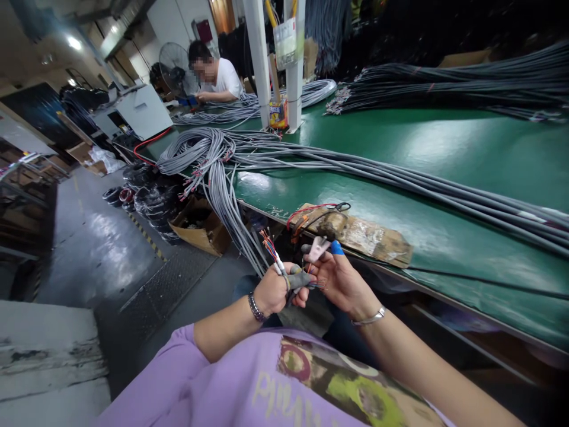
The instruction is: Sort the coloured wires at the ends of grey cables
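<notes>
My left hand (274,292) is closed around the stripped end of a grey cable (280,264); its coloured inner wires fan out above my fist. My right hand (338,279) is just to the right, touching the left hand, and pinches a small pale tool (318,248) between thumb and a finger that wears a blue cap. Both hands hover in front of the green table's (444,154) near edge. A worn cardboard pad (373,237) with a dark tool and red wire lies on the table just beyond my right hand.
Long bundles of grey cables (355,169) run across the green table and hang over its left edge. White posts (260,59) stand at the back. Another person (217,77) sits at the far end. A cardboard box (200,228) and black coils sit on the floor.
</notes>
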The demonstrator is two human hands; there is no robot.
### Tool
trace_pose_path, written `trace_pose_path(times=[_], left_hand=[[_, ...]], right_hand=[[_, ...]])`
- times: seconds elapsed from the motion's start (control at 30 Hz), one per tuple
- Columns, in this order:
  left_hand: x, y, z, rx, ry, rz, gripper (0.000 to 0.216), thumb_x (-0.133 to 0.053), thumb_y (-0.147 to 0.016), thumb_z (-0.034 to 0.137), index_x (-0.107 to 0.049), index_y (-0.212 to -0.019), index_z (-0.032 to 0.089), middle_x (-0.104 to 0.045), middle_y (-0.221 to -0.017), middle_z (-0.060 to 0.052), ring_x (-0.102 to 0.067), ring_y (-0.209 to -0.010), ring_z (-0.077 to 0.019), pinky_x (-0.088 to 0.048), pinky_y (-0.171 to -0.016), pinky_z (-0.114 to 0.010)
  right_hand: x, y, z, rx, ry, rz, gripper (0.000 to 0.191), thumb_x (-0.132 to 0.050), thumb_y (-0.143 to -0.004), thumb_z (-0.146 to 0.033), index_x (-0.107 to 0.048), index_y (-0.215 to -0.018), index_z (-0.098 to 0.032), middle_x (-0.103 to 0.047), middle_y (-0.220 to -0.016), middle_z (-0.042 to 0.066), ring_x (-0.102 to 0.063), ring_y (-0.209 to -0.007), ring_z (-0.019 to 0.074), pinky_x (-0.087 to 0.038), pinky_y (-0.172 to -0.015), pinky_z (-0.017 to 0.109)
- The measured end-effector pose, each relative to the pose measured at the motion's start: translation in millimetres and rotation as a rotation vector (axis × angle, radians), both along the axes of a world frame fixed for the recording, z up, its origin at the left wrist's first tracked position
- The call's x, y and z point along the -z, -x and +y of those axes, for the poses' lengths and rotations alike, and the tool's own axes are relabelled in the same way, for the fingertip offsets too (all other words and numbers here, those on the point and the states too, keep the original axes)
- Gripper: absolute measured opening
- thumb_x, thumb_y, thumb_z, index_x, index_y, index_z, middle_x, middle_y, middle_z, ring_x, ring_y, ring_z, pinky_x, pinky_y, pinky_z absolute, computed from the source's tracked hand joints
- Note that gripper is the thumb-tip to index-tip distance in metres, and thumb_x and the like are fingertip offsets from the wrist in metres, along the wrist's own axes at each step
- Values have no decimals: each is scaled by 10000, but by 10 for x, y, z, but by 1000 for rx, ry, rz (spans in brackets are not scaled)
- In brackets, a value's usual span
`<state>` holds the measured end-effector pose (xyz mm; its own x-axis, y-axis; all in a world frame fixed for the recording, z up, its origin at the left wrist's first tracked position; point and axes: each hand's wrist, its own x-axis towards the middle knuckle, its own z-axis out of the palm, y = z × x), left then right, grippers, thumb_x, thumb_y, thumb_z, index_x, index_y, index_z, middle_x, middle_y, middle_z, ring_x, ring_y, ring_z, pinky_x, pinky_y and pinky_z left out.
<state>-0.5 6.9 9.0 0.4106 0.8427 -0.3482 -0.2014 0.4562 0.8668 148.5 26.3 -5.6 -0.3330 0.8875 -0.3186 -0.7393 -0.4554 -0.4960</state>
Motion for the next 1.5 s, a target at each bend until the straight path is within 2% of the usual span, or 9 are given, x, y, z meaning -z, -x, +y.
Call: trace_pose_path(times=[0.17,0.33,0.5,0.67,0.87,1.07,1.33,1.5], left_hand=[[-35,13,-57,-66,-30,5,492,-779,-557,549,-524,-647,138,-573,-464,2,-512,-347,-95,-369,-348,-184],[-65,-45,-39,-153,-45,-11,476,-782,-559,528,-520,-654,142,-575,-479,7,-512,-356,-87,-367,-355,-180],[-77,-120,-32,-216,-71,-2,438,-766,-592,499,-513,-639,145,-574,-485,7,-522,-366,-89,-365,-360,-179],[-87,-152,-25,-247,-86,6,392,-740,-627,472,-527,-643,143,-581,-487,9,-522,-364,-84,-357,-355,-171],[-75,-145,-12,-246,-79,16,395,-742,-621,472,-518,-644,147,-581,-480,12,-517,-360,-85,-345,-349,-170],[-54,-163,1,-232,-82,33,391,-734,-631,470,-512,-639,149,-578,-486,13,-511,-363,-80,-348,-356,-173],[-49,-175,3,-229,-84,80,413,-735,-621,488,-504,-608,146,-568,-474,8,-511,-363,-84,-355,-359,-178],[-36,-163,-10,-226,-90,82,413,-734,-627,497,-523,-639,142,-569,-482,10,-515,-369,-84,-353,-362,-177]], right_hand=[[6,-43,20,-16,-17,-43,366,-707,-712,-555,-683,-780,-196,-666,-767,23,-576,-613,124,-495,-553,245],[-34,-30,19,47,-136,-167,253,-764,-704,-421,-677,-753,-188,-583,-633,-18,-509,-560,91,-463,-519,202],[-48,-17,18,73,-135,-182,352,-726,-704,-534,-677,-758,-189,-623,-686,1,-502,-564,92,-463,-530,214],[-46,-8,42,115,-148,-224,286,-794,-654,-432,-670,-717,-182,-581,-601,-20,-483,-531,87,-432,-516,212],[15,2,8,156,-257,-325,380,-651,-756,-586,-694,-750,-208,-613,-648,7,-513,-579,129,-444,-565,266],[-19,30,66,63,-133,-211,435,-705,-678,-614,-694,-749,-184,-638,-634,28,-533,-548,150,-455,-542,294],[57,91,128,163,-100,-149,409,-769,-640,-556,-702,-773,-175,-617,-594,-4,-525,-535,126,-443,-523,260],[8,97,91,161,-108,-153,441,-718,-654,-623,-678,-726,-190,-615,-621,-1,-527,-552,120,-453,-509,242]])
